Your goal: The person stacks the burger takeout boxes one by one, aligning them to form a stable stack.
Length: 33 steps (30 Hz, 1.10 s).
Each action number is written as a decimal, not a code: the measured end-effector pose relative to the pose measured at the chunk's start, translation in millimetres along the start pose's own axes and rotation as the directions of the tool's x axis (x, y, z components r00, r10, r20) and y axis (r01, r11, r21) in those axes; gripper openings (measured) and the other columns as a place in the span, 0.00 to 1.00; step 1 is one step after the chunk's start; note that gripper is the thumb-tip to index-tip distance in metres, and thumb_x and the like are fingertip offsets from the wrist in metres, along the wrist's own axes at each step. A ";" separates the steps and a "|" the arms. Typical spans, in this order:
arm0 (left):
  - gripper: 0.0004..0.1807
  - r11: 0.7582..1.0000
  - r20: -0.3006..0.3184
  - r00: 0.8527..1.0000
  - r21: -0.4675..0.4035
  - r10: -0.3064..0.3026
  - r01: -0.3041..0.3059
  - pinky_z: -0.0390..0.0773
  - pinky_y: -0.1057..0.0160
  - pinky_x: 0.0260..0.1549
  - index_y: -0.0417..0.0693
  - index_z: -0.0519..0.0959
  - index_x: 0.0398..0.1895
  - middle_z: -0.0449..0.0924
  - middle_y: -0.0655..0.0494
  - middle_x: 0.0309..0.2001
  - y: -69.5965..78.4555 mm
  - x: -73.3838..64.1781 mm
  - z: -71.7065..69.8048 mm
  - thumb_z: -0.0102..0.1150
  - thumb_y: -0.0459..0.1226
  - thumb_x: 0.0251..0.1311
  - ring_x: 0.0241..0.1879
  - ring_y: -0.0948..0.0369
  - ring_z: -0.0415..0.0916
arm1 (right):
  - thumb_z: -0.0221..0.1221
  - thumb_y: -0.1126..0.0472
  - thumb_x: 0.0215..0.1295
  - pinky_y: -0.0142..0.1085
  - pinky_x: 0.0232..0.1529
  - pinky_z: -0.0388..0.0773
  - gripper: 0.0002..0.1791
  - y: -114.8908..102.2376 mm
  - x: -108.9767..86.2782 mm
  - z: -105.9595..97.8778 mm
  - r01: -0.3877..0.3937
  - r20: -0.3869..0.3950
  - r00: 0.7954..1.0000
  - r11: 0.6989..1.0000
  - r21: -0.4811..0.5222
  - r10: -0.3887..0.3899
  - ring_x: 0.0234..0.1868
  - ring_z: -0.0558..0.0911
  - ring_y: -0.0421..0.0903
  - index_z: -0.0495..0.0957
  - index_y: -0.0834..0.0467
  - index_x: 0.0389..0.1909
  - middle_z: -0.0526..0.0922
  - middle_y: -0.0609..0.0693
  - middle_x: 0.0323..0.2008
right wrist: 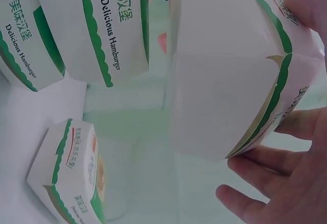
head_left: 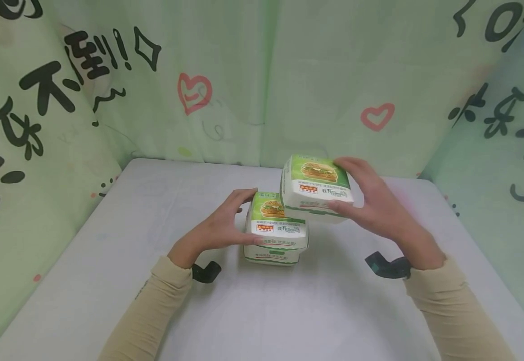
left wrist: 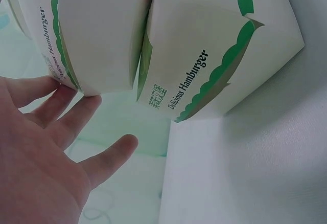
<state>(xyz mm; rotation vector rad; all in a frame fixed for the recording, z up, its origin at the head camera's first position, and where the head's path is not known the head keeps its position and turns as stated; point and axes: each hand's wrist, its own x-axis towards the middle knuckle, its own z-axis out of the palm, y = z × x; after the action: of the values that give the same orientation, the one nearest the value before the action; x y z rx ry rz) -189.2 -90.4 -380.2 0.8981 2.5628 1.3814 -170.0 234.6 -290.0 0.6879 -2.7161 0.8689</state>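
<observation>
Apparently mid-stacking, one hamburger box (head_left: 272,228) is gripped by the left hand (head_left: 220,224), another (head_left: 318,183), at its two o'clock, by the right hand (head_left: 376,206), needing alignment.

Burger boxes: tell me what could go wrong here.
The raised box, held at one side by the right hand, may slip and drop. Lowered, it could knock the upper box, which looks slightly out of line with the lower box. The left hand, holding the upper box, might shift it.

the raised box (head_left: 317,189) hides for me one corner of the upper stacked box (head_left: 273,228), whose smallest letters are too blurred to read, and both sleeves (head_left: 154,301) are cut by the lower edge.
</observation>
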 end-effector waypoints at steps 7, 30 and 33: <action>0.58 1.000 -0.002 1.000 -0.022 -0.006 0.006 0.65 0.45 0.69 0.52 0.53 0.77 0.57 0.56 0.71 0.1 -0.2 0.2 0.78 0.49 0.45 0.71 0.54 0.59 | 0.69 0.52 0.58 0.56 0.61 0.69 0.43 -5.3 5.3 9.0 0.030 0.022 0.999 0.999 0.031 -0.030 0.67 0.66 0.54 0.61 0.51 0.73 0.61 0.53 0.72; 0.48 0.999 -0.003 1.000 -0.054 -0.001 0.000 0.62 0.45 0.70 0.59 0.62 0.70 0.60 0.60 0.68 -0.9 0.8 1.0 0.79 0.47 0.44 0.69 0.62 0.56 | 0.70 0.50 0.57 0.54 0.61 0.73 0.45 -27.6 10.6 32.5 0.105 0.067 0.992 0.994 0.039 -0.108 0.65 0.69 0.54 0.60 0.55 0.73 0.62 0.55 0.71; 0.49 0.998 0.000 1.000 -0.056 -0.003 0.003 0.62 0.45 0.70 0.59 0.62 0.70 0.59 0.60 0.68 -0.4 0.3 1.4 0.79 0.47 0.44 0.69 0.61 0.56 | 0.70 0.50 0.57 0.54 0.61 0.74 0.46 -29.7 9.3 32.8 0.106 0.067 0.992 0.994 0.035 -0.108 0.65 0.69 0.54 0.60 0.56 0.73 0.61 0.55 0.71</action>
<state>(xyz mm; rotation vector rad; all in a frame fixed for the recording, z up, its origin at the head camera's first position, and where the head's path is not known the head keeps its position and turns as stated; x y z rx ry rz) -189.2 -89.4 -381.3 0.8848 2.5108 1.4444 -165.3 190.4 -298.7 0.8768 -2.7017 0.8791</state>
